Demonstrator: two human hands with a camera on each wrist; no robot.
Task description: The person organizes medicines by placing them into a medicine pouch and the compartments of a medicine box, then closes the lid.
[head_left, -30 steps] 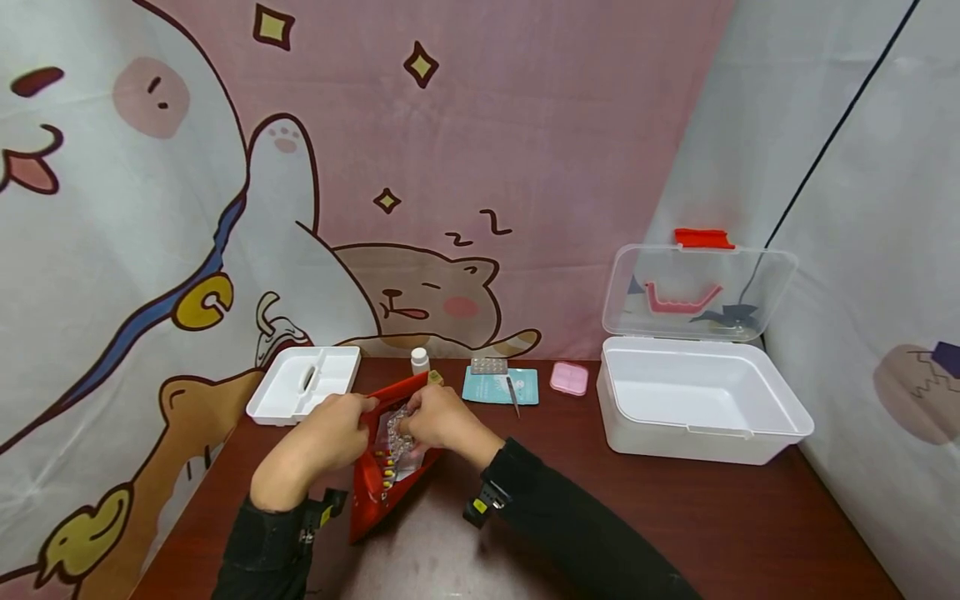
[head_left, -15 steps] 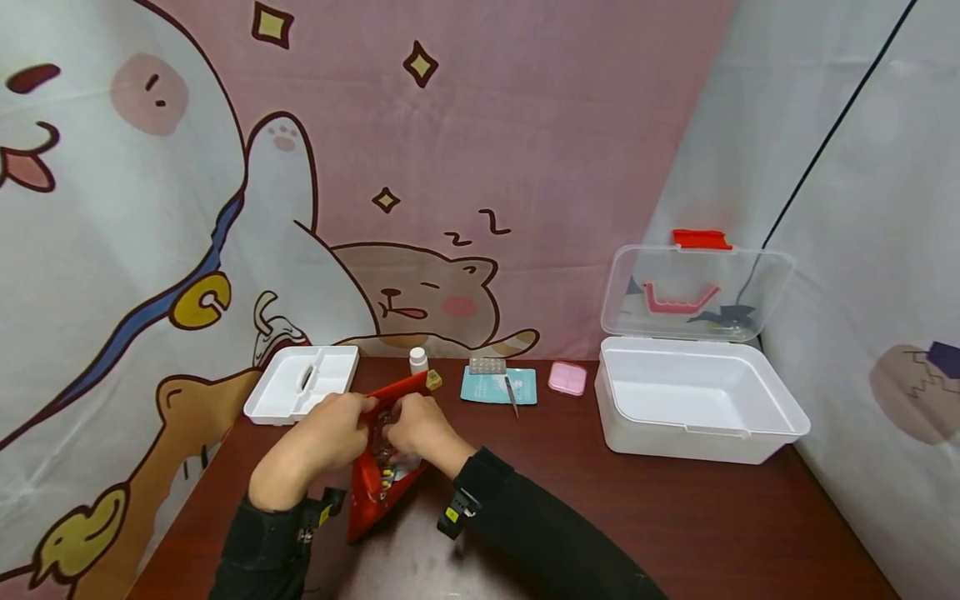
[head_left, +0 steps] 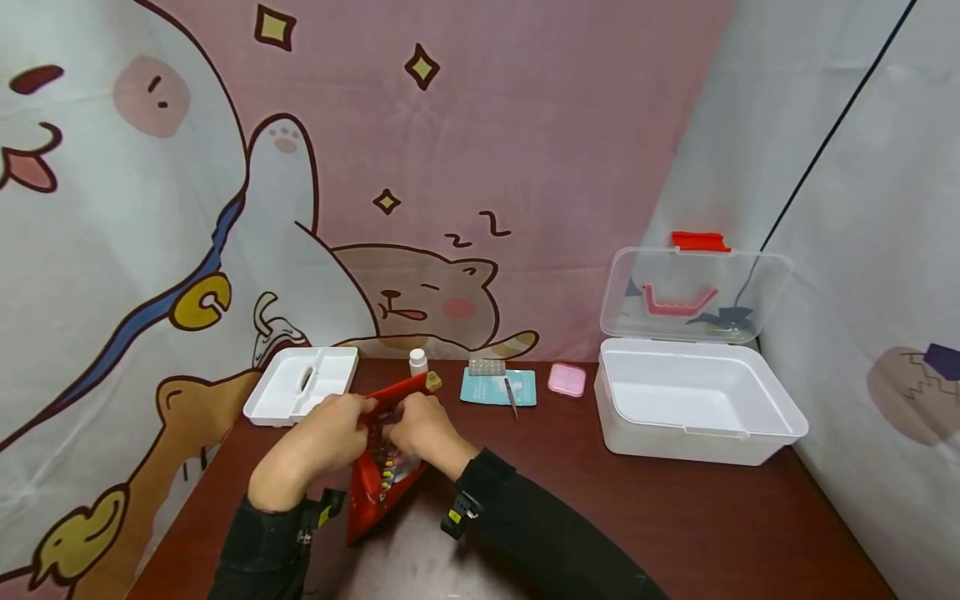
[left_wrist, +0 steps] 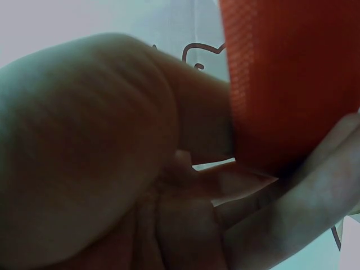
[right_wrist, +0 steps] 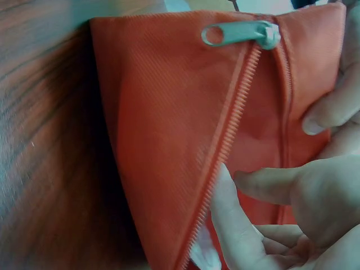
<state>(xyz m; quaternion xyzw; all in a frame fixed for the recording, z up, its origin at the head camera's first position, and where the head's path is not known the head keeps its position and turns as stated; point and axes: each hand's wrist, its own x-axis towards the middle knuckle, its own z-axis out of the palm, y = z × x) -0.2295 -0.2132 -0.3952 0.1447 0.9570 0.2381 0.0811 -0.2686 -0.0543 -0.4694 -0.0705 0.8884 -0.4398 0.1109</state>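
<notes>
A red zippered pouch [head_left: 365, 504] stands unzipped on the table, its mouth facing up. My left hand [head_left: 330, 437] grips the pouch's left side; in the left wrist view, thumb and fingers lie on either face of the red fabric [left_wrist: 292, 73]. My right hand [head_left: 423, 433] reaches into the mouth. In the right wrist view its thumb and index finger [right_wrist: 228, 219] are apart beside the zipper teeth, and the metal zipper pull [right_wrist: 230, 34] sits at the far end. Clear packaging with yellow pieces [head_left: 387, 475] shows inside; the rest of the contents is hidden.
Left stands a white divided tray [head_left: 288, 404]. Behind the pouch are a white bottle [head_left: 417, 362] and a small yellowish block [head_left: 433, 381]. A blue packet [head_left: 480, 389], blister pack [head_left: 487, 367], tweezers [head_left: 511, 396] and pink case [head_left: 567, 380] lie right of it, then a white lidded box [head_left: 682, 437].
My right hand has moved left and deeper into the pouch, and the clear packaging is now mostly covered. My left hand keeps its grip in the same place.
</notes>
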